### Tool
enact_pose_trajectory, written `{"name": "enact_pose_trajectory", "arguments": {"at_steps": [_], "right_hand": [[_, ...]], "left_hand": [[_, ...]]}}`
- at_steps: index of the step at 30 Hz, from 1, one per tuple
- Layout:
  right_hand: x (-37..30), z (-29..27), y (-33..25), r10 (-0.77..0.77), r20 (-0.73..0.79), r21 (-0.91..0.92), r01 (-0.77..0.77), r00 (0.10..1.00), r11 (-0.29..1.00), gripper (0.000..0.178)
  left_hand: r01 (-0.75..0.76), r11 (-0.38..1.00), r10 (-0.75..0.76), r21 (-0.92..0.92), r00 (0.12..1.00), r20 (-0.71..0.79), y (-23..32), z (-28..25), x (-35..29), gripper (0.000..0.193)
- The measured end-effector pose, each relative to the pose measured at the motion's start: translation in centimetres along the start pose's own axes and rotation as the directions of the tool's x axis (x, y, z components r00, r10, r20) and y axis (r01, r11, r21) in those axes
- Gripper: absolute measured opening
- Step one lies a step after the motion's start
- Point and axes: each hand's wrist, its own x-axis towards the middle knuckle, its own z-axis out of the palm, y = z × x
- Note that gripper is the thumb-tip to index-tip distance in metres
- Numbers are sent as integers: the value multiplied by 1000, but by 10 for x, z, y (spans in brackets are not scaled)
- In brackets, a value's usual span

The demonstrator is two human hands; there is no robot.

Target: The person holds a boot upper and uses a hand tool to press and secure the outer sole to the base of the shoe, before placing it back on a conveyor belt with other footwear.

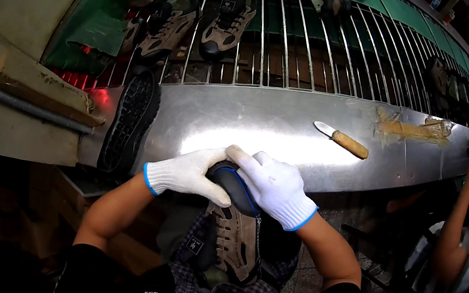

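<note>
A brown and black shoe [233,239] is held in front of my body, its dark toe pointing away from me and its laced side below my hands. My left hand [190,171], in a white knit glove with a blue cuff, grips the left side of the toe, thumb on the near side. My right hand [276,185], gloved the same way, has its fingers pressed over the toe's right side. A thin blue line runs along the dark toe between the hands. Left of them, a black treaded shoe sole [130,121] lies on the metal worktop [212,134].
A short knife [343,140] with a wooden handle lies right of centre on the worktop. Beyond it, several shoes [227,26] sit on a metal rod rack [300,40]. Brown tape [412,128] is stuck at right. Another person's arm [462,213] reaches in at far right.
</note>
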Motion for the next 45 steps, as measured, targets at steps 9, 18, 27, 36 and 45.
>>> {"name": "enact_pose_trajectory", "arguments": {"at_steps": [9,18,27,36,45], "right_hand": [[6,-8,-2,182,208,349,-247,961,904,50],[-98,-42,-35,236,283,311,-322,929,894,82],[-43,22,17,369,225,744,-404,902,532,45],[-54,-30,-28,217,46,347,-219,975,912,60],[-105,-35,-63,108,-45,210,-96,993,973,76]], "left_hand": [[-58,976,81,210,992,-99,11,6,3,82],[-207,687,305,696,952,-18,39,8,4,48],[21,726,322,688,874,-365,34,45,28,37],[89,698,326,710,844,-427,33,50,30,37],[-188,885,429,425,684,-590,7,59,28,40]]}}
